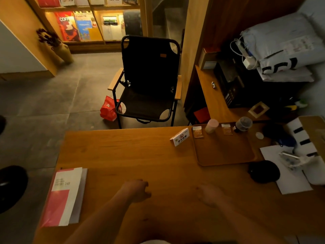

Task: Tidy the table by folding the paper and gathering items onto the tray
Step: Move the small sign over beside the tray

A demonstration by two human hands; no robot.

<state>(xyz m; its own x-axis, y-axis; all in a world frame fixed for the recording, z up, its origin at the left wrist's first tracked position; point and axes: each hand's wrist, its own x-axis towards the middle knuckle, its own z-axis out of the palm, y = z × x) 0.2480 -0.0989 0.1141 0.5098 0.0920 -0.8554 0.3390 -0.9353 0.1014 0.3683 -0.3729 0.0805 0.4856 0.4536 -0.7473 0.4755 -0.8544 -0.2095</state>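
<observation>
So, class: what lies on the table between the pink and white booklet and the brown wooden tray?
In the head view, only bare wooden tabletop separates the pink and white booklet from the brown wooden tray.

- Likely a bookshop or reading café; dim light, so not certain.
- Lit display shelves (pixel 91 23) are filled with face-out magazines.
- A no-smoking table sign (pixel 180 137) is set on the wooden table (pixel 123 155).
- A folding chair (pixel 149 80) is placed on the tiled floor (pixel 52 103).
</observation>
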